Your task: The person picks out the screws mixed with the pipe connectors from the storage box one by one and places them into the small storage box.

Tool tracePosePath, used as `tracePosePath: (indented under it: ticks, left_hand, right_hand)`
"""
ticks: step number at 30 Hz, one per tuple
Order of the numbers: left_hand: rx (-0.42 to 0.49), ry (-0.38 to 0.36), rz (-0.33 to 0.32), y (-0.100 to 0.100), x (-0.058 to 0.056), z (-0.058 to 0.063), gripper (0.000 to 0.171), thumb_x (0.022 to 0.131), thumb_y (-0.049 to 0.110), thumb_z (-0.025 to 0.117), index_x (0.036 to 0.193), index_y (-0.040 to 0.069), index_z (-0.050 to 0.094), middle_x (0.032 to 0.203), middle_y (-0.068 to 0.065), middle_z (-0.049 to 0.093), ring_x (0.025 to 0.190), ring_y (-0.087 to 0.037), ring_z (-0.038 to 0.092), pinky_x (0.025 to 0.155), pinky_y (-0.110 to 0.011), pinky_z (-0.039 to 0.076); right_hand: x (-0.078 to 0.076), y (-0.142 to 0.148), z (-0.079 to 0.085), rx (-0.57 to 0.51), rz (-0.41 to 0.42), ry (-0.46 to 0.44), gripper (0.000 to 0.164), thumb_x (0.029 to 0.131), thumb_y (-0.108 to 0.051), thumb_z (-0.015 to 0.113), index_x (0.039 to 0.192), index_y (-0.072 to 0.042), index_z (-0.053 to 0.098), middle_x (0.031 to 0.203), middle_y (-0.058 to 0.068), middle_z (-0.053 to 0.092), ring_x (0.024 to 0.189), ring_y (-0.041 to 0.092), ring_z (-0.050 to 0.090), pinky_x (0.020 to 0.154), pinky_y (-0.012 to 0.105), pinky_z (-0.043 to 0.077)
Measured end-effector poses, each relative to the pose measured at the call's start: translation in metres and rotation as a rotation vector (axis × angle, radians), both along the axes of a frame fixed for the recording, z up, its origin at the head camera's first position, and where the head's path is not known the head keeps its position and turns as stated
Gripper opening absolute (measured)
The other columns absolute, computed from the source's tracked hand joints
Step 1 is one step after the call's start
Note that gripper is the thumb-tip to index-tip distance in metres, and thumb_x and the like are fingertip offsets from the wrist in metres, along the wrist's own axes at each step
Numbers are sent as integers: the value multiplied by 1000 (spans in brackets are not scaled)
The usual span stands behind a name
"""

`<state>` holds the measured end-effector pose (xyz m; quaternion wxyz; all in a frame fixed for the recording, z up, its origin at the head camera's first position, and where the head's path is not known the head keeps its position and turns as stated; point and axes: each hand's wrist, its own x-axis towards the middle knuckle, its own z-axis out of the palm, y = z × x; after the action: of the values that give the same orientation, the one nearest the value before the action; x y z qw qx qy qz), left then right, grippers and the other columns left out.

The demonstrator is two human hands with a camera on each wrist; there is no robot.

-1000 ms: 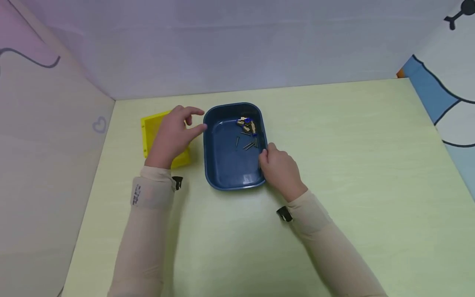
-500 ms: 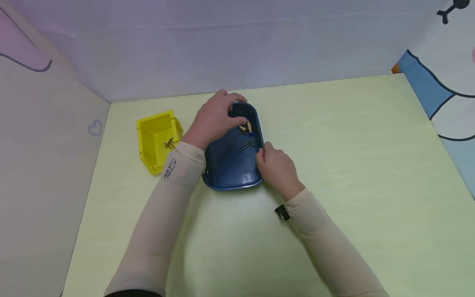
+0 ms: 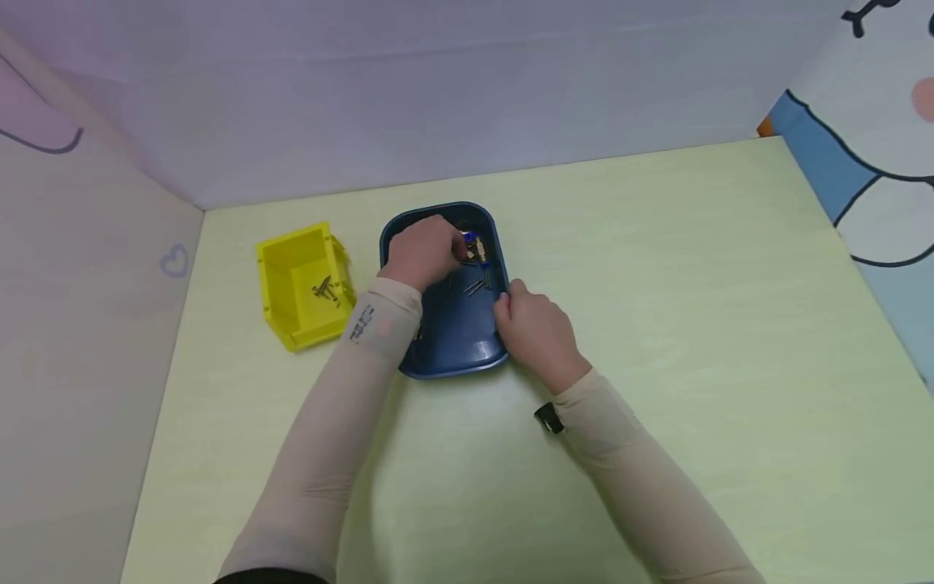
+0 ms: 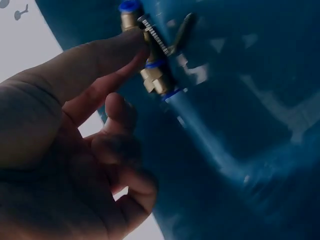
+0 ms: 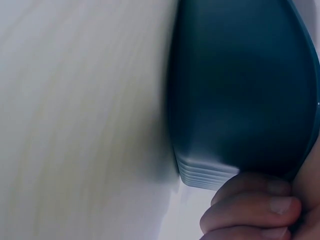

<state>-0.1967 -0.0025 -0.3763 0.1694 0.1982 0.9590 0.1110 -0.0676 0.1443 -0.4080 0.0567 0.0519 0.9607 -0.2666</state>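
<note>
Several brass push-in fittings with blue collars point(image 3: 479, 250) and slim metal screws point(image 3: 474, 287) lie in the dark blue tray point(image 3: 460, 341). My left hand point(image 3: 423, 250) reaches into its upper part. In the left wrist view, thumb and index fingertips of the left hand point(image 4: 100, 70) come together at a threaded screw point(image 4: 157, 37), right over a brass fitting point(image 4: 152, 80); the other fingers are bent. My right hand point(image 3: 538, 337) grips the tray's right rim, its fingers point(image 5: 250, 207) curled against the outer wall point(image 5: 240, 90) in the right wrist view.
Left of the tray stands a yellow bin point(image 3: 299, 332) with several screws point(image 3: 324, 289) inside. Both sit on a pale yellow-green table point(image 3: 693, 324). A light wall cover point(image 3: 467, 97) rises along the back edge, and a printed one stands at the right.
My left hand has moved right from above the yellow bin and down into the tray, uncovering the bin's screws. The right hand keeps its hold on the tray rim. The view has shifted slightly.
</note>
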Motion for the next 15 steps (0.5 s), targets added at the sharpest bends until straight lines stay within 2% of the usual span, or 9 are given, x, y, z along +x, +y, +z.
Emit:
tracePosePath:
  ticks: [5, 8, 11, 15]
  left_hand:
    - [-38, 39, -21, 1, 0, -9, 20, 87, 27, 76, 107, 23, 77, 119, -1, 66, 103, -21, 60, 89, -46, 49]
    - [-49, 49, -26, 3, 0, -11, 20, 88, 26, 75, 108, 23, 77, 121, -1, 65, 105, -21, 58, 92, -48, 46]
    - [-68, 45, -32, 5, 2, -12, 16, 88, 25, 74, 104, 23, 77, 117, 0, 66, 101, -21, 58, 92, -50, 44]
    - [-85, 50, -42, 6, 3, -16, 5, 89, 24, 72, 91, 23, 76, 105, 0, 64, 93, -19, 56, 88, -48, 44]
  right_hand:
    - [0, 0, 0, 1, -5, -6, 27, 101, -28, 38, 89, -7, 49, 67, 14, 55, 58, 30, 56, 49, 43, 42]
    - [0, 0, 1, 4, -10, -4, 27, 101, -27, 38, 88, -7, 49, 67, 14, 56, 59, 31, 57, 49, 44, 42]
    - [1, 0, 3, 2, -9, -7, 27, 101, -27, 37, 88, -7, 49, 67, 14, 56, 59, 31, 57, 50, 45, 43]
    - [1, 0, 3, -2, -7, -9, 27, 101, -27, 38, 88, -6, 49, 67, 14, 55, 58, 31, 57, 49, 44, 42]
